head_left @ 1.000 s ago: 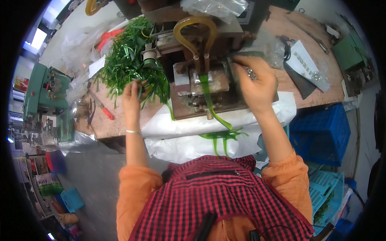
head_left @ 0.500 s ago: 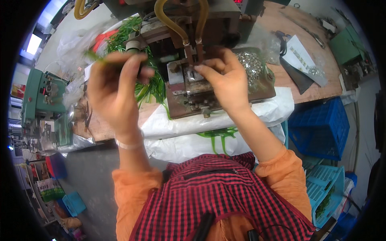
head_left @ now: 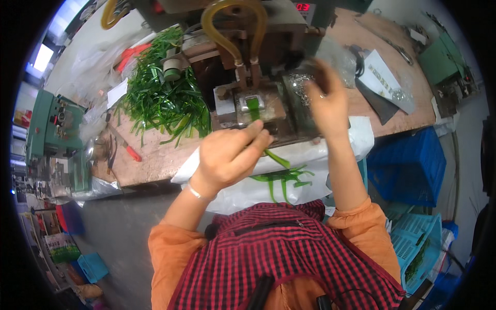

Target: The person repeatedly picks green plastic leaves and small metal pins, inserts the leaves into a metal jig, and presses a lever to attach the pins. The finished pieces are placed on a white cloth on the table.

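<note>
Pinched between the thumb and fingers of my left hand (head_left: 225,157) is a flat green strap (head_left: 252,109). Its far end lies in a small metal fixture (head_left: 241,109) on the bench press (head_left: 281,28), and its tail (head_left: 278,158) hangs out below my fingers. Over at the right, my right hand (head_left: 332,106) is above a tray of small shiny metal pieces (head_left: 300,92). Its fingers are smeared by motion, so what they hold, if anything, does not show. A yellow hose (head_left: 211,26) loops down to the press head above the fixture.
A heap of green straps (head_left: 165,98) lies left of the press, near red-handled scissors (head_left: 132,153). More straps (head_left: 284,182) rest on white sheeting (head_left: 243,194) at the table's front. Blue crates (head_left: 413,165) stand right; a green machine (head_left: 56,142) stands left.
My left hand has come down and right from beside the heap, bringing the strap to the fixture. The right hand has left the fixture and moved right to the tray.
</note>
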